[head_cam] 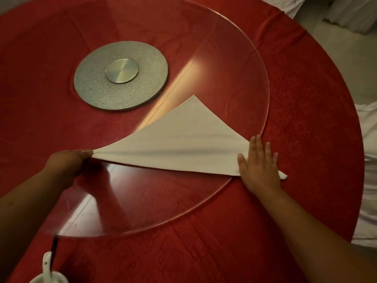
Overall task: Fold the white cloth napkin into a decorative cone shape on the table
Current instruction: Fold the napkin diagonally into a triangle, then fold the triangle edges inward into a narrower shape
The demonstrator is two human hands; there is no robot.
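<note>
The white cloth napkin [183, 141] lies folded into a triangle on the glass turntable [263, 78], its apex pointing away from me. My left hand [69, 162] pinches the napkin's left corner and holds it slightly raised. My right hand [259, 162] lies flat with fingers spread, pressing down the napkin's right corner near the glass edge. A small tip of cloth sticks out past my right hand onto the red tablecloth [306, 111].
A round silver turntable base [120, 75] sits under the glass at the centre of the table. A white bowl with a spoon [49, 270] and a dark chopstick [54, 247] stand at the near left edge. White chair covers [369, 160] surround the table on the right.
</note>
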